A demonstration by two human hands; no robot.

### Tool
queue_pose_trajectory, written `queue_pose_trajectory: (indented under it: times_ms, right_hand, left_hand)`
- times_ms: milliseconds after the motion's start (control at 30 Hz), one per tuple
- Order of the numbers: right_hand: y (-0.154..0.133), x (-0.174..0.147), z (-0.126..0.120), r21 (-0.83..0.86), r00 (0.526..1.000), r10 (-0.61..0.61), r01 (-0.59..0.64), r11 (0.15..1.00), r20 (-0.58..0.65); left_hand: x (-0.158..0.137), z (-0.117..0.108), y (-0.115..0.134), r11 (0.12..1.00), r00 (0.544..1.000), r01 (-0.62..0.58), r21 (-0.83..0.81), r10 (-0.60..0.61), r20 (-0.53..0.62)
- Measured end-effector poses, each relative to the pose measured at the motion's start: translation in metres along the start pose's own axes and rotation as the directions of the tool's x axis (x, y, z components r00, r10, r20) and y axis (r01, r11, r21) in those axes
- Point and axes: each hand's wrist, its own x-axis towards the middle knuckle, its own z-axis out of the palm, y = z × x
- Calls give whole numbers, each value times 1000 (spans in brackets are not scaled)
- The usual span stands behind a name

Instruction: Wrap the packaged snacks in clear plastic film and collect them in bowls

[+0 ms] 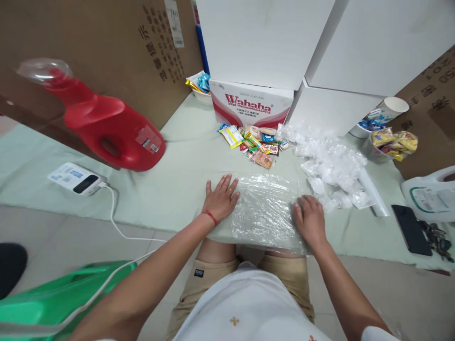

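A clear, wrinkled plastic sheet (266,213) lies on the cloth-covered table in front of me, its near edge hanging at the table's edge. Flat at its left side rests my left hand (221,199), fingers spread, a red string on the wrist. My right hand (310,219) lies on the sheet's right edge, palm down, fingers slightly bent and thumb apart. Just beyond the sheet is a small heap of wrapped snacks (261,142). Right of that sits a pile of crumpled clear plastic bags (330,161).
A red jug (117,128) and a white device (76,179) with a cable stand left. White boxes (252,104) line the back. On the right are a plastic roll (374,192), a snack cup (378,149), a phone (411,229), keys (436,239) and a white jug (432,194).
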Motion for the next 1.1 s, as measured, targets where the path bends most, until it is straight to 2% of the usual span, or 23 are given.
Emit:
queue_pose_trajectory:
  times_ms: [100, 167, 267, 367, 433, 567, 667, 733, 833, 967, 1100]
  right_hand:
    - [-14, 53, 3, 65, 998, -63, 65, 996, -27]
    - [-30, 96, 15, 45, 995, -91, 89, 995, 46]
    - [-54, 154, 40, -31, 981, -68, 75, 997, 184]
    - [-71, 189, 56, -98, 952, -77, 111, 989, 296]
    - [-73, 199, 55, -136, 941, -92, 143, 980, 327]
    - [-56, 191, 28, -155, 952, -108, 157, 975, 286]
    - [-38, 163, -2, -49, 959, -130, 147, 988, 253]
    - [-32, 137, -19, 80, 935, -221, 207, 975, 278]
    - [-36, 97, -37, 243, 869, -367, 297, 923, 331]
    - [-49, 62, -38, 328, 817, -435, 321, 888, 378]
    - [-55, 58, -24, 309, 782, -468, 363, 879, 411]
  left_hand:
    - [0, 1, 1, 1000, 1000, 4, 20, -4, 0]
    - [0, 3, 1, 1000, 1000, 0, 22, -1, 8]
    - [0, 4, 0, 1000, 1000, -8, 18, 8, 14]
    - [0, 4, -1, 1000, 1000, -7, 15, 7, 9]
    - [0, 4, -1, 1000, 1000, -4, 11, 3, 5]
    - [1, 3, 0, 1000, 1000, 6, -3, -6, 4]
    - [0, 2, 1, 1000, 1000, 3, -15, -3, 3]
    - [0, 2, 1, 1000, 1000, 0, -21, 0, 2]
    - [0, 3, 1, 1000, 1000, 2, -25, -2, -3]
    - [0, 3, 1, 1000, 1000, -2, -26, 2, -18]
    - [-1, 4, 1, 1000, 999, -15, -26, 14, -31]
